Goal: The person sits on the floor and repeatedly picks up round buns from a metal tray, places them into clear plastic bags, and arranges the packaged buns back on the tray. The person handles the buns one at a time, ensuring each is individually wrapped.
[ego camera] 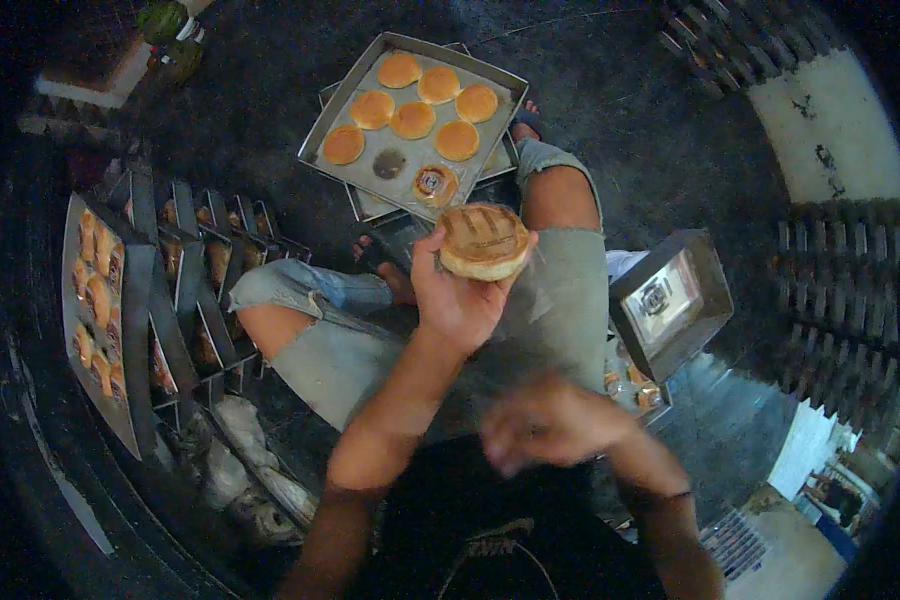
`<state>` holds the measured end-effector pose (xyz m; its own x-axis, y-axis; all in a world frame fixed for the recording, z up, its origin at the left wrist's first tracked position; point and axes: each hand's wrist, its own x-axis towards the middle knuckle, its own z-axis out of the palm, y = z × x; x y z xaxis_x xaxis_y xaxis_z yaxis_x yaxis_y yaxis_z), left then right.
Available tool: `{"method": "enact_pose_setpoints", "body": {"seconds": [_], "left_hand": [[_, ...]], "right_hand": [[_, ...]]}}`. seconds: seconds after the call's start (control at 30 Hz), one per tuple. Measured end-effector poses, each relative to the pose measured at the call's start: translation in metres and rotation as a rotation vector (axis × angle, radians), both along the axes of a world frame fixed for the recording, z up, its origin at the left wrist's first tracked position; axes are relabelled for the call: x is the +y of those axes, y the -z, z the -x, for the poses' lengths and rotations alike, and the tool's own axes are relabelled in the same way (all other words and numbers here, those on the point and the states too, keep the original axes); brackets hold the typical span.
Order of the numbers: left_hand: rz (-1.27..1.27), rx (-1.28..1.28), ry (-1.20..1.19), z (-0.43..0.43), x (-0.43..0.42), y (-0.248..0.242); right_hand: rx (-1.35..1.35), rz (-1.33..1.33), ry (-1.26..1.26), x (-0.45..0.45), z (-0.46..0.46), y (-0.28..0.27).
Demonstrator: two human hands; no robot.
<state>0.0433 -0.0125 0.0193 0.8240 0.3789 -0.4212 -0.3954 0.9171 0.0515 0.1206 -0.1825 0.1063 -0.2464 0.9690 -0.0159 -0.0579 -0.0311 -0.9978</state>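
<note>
My left hand (461, 300) holds up a round bun (483, 241) in front of me; its brown top shows darker marks, and clear film seems to cling around it. Over my lap, my right hand (547, 424) is blurred by motion, and whether its fingers hold anything cannot be told. Just beyond the bun lies a square metal tray (414, 43) with several golden buns (412, 120). One bun with a printed wrapper (435, 184) sits at the tray's near edge, beside a dark round stain.
Leaning metal trays (139, 330) with buns are stacked at the left. At my right, a metal box (701, 326) holds printed clear packaging (660, 300), above another tray with wrapped items (649, 397). Slatted racks (840, 270) line the far right.
</note>
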Motion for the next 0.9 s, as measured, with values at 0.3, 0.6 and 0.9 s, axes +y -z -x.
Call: {"method": "enact_pose_setpoints", "body": {"seconds": [0.3, 0.6, 0.9], "left_hand": [[0.056, -0.141, 0.538, 0.006, -0.036, -0.018], [-1.731, 0.456, -0.134, -0.033, -0.043, -0.015], [-0.987, 0.505, 0.164, -0.026, -0.027, -0.020]], "right_hand": [[-0.776, -0.301, 1.189, -0.028, -0.038, 0.019], [-0.206, -0.122, 1.494, -0.022, -0.049, 0.043], [-0.182, 0.384, 1.442, -0.035, -0.063, 0.004]]}}
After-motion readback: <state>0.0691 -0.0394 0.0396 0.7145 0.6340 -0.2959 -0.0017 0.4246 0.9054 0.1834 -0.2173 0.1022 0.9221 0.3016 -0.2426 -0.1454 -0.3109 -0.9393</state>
